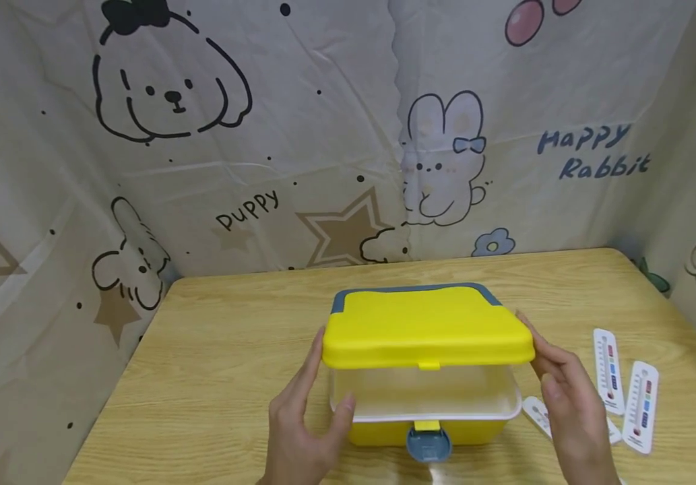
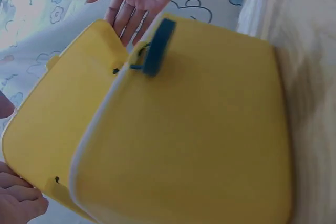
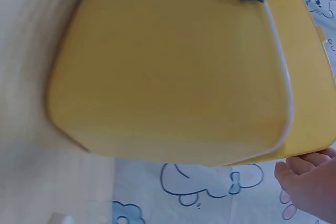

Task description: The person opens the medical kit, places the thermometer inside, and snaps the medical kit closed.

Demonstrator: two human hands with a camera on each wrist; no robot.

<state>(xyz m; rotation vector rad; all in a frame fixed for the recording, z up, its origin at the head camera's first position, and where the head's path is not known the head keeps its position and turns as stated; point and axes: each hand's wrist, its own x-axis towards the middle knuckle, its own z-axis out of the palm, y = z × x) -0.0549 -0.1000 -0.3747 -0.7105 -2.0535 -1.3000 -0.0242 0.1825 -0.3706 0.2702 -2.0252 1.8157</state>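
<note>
a yellow storage box [image 1: 378, 431] sits upright on the wooden desk [image 1: 214, 377], right of the middle in the head view. its long axis runs left to right, crosswise to the person, and its front points toward the person, with a blue-gray latch [image 1: 428, 445] hanging down at the center. the yellow lid [image 1: 426, 327] has its front edge lifted clear of the white rim [image 1: 384, 418], and the pale inside shows through the gap. the lid's long axis also runs left to right, and blue-gray trim [image 1: 339, 303] borders its far edge.

the left grip [image 1: 305, 417] is unclenched: its fingers rest against the lid's left end, and the thumb stands apart. the right grip [image 1: 572, 397] is unclenched too, its fingers touching the lid's right end, the thumb apart from it.

at least 3 white thermometer cards [image 1: 641, 407] lie near the right grip, partly hidden by it; 2 of them point away from the person. behind the desk hangs a cloth backdrop [image 1: 323, 121] with puppy and rabbit drawings.
</note>
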